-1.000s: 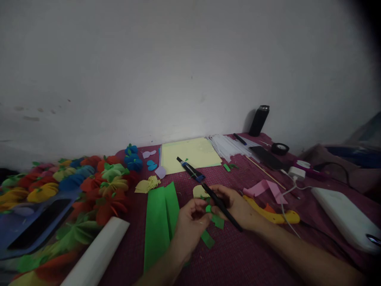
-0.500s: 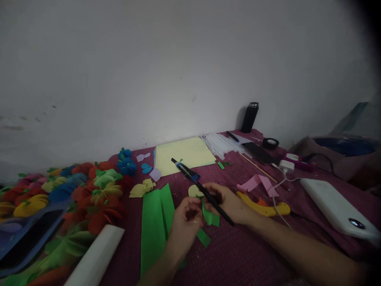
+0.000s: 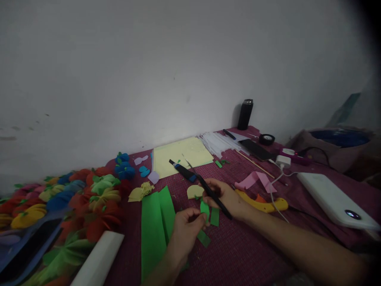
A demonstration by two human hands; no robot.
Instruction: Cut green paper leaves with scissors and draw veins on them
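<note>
My right hand (image 3: 223,196) is closed around a black-handled tool (image 3: 214,198) with a thin, pointed metal end that reaches up and left; its exact kind is unclear. A small green paper piece (image 3: 204,210) is pinched between the thumb and fingers of my left hand (image 3: 187,226), just below the right fingers. Two small green strips lie close by, one green strip (image 3: 214,217) on the right and another green strip (image 3: 204,239) below. Behind my hands rests a pale yellow paper shape (image 3: 195,192). Folded green paper (image 3: 153,234) lies left of my left hand.
Many colourful paper flowers (image 3: 104,198) crowd the left side. At the back lie yellow sheets (image 3: 181,153) and white strips (image 3: 216,143), with a black bottle (image 3: 245,114) beyond. On the right are a yellow glue gun (image 3: 262,203), pink ribbon (image 3: 254,180) and white power bank (image 3: 333,198).
My left hand has moved slightly down and now pinches the green piece more plainly. The tool's metal end has swung clear of the dark blue item behind it. The view has shifted slightly.
</note>
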